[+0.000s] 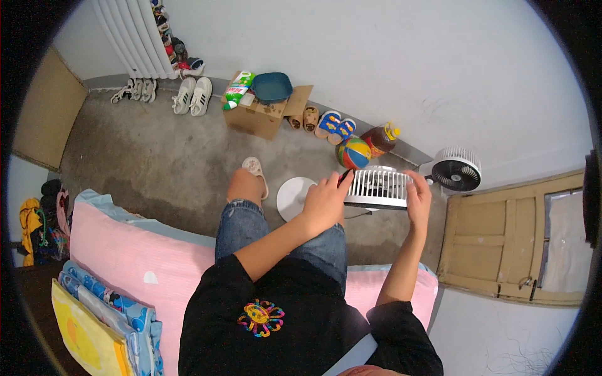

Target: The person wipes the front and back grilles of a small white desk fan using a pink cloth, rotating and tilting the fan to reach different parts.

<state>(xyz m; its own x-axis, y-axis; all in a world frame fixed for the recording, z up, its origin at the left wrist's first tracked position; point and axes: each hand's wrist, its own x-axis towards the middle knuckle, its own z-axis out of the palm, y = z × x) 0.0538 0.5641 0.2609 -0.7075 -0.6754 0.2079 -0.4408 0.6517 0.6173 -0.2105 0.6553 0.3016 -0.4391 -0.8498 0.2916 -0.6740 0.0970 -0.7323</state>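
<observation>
Between my two hands is the white fan head (376, 188), its slatted cage seen from the side and a dark front rim facing down towards me. My left hand (324, 207) is at the cage's left side, its fingers closed around a small dark object (346, 177) that lies against the slats; I cannot tell what the object is. My right hand (417, 199) grips the right side of the cage, with thumb and fingers around its edge. A white round base (295, 198) stands on the floor left of the fan head; the link between them is hidden.
A second fan (456, 169) is at the right, near a wooden door (503, 239). Along the wall stand a ball (353, 153), a bottle (380, 140), blue sandals (335, 127), a cardboard box (254, 120) and white sneakers (193, 96). Folded bedding (103, 324) lies on the pink bed (141, 244).
</observation>
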